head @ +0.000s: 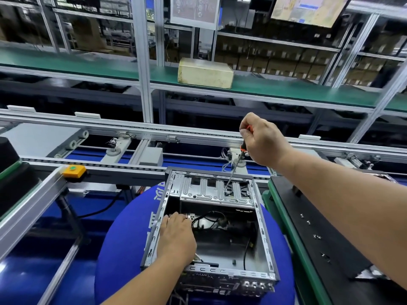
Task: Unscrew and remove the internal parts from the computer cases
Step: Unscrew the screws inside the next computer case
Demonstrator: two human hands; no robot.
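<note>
— What's nearest you there?

— The computer case (262,230), open at the top, sitting on a round blue stool seat (123,243). Its port panel faces the person, and it lies across the seat's near edge.

— And the left hand (176,236)?

— Down inside the case by its left wall, palm down. The fingers reach toward a small metal fitting and the black cables (209,219). I cannot tell whether they grip anything.

— The right hand (262,139)?

— Raised above the case's far end, fingers curled round the orange-and-black handle of a screwdriver (243,148). The thin shaft slants down, and its tip touches the silver drive bracket (215,190) at the far end of the case.

— Anything beside it?

— To the right, a black mat (326,234) on a green-edged bench, with a few small screws (317,237) scattered on it. To the left, an orange button box (74,171) on the conveyor rail.

— Further back?

— A green shelf (88,64) carrying a yellowed box (204,72), then racks of cartons, with a monitor (308,9) hung high up.
</note>
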